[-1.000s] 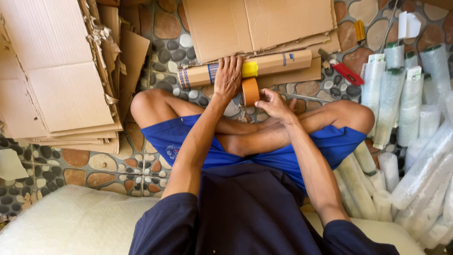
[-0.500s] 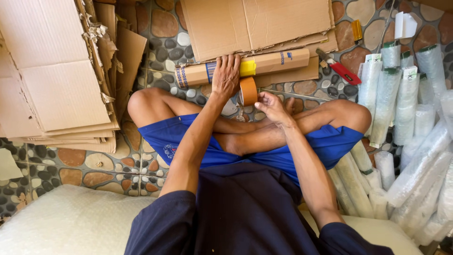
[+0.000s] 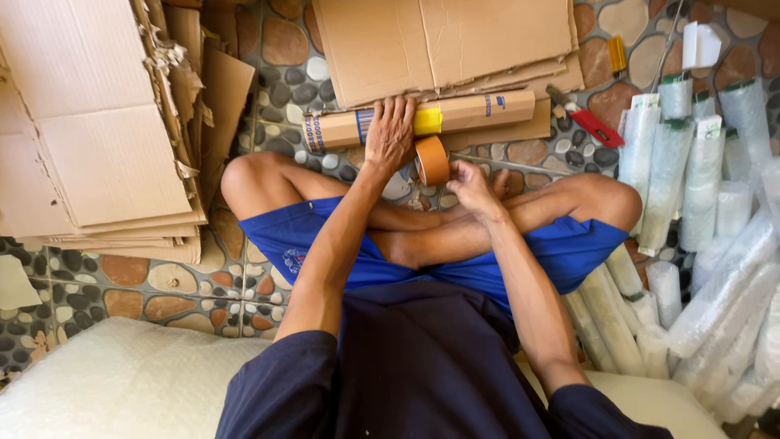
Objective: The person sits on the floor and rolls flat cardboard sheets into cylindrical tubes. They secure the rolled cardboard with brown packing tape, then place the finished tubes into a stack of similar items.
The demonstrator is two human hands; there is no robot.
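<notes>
I sit cross-legged on a pebble-patterned floor. My left hand lies flat on top of a rolled cardboard tube with a yellow band, pressing it down. A roll of brown packing tape stands on edge just right of that hand, in front of the tube. My right hand is beside the roll, its fingers curled near the roll's lower edge; I cannot tell whether it grips the tape.
Flattened cardboard sheets are stacked at the left and at the top. A red-handled cutter lies right of the tube. Several bubble-wrapped rolls crowd the right side. A white padded sheet lies at the bottom left.
The tape roll and my right hand have shifted slightly. My left hand stays on the tube.
</notes>
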